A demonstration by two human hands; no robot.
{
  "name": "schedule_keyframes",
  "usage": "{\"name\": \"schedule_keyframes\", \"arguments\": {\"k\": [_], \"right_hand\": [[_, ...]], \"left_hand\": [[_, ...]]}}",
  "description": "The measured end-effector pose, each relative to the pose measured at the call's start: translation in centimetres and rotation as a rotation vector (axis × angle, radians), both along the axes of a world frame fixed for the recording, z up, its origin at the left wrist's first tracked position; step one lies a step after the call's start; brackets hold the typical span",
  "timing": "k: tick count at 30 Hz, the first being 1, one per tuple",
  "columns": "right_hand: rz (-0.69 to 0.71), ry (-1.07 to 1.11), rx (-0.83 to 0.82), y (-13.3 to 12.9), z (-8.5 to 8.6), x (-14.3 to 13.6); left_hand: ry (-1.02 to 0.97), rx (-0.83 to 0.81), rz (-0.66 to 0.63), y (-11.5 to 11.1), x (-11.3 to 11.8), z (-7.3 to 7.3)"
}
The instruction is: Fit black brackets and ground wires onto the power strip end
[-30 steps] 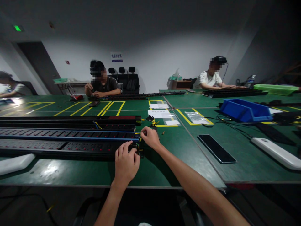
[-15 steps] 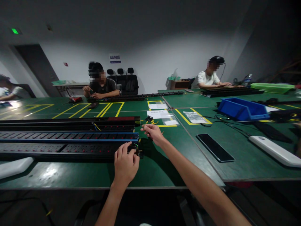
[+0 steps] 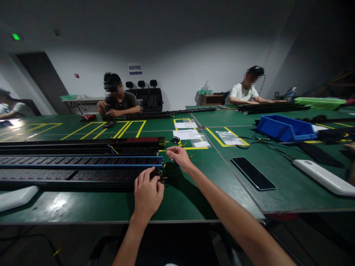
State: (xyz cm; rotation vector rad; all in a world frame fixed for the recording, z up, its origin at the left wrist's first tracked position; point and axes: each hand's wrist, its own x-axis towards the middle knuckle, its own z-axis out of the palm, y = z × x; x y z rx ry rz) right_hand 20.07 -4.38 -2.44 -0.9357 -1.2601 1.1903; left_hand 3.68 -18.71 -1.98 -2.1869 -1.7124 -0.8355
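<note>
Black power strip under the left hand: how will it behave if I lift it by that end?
The black power strip will probably stay stiff: it runs straight throughout its visible length. Its flat face suggests it probably won't roll. Lifted at the left hand, it may feel end-heavy, since it extends past the picture's left edge.

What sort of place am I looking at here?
Probably an assembly workshop: what look like black socket strips lie side by side on a green table marked with yellow lines, and people sit along its far side.
</note>
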Motion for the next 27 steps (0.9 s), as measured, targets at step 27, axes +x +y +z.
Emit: {"name": "schedule_keyframes", "arguments": {"k": [27], "right_hand": [[-0.239, -0.51, 0.249, -1.1, -0.3, -0.2]], "left_hand": [[-0.247, -0.316, -0.393, 14.8, -3.4, 3.6]]}}
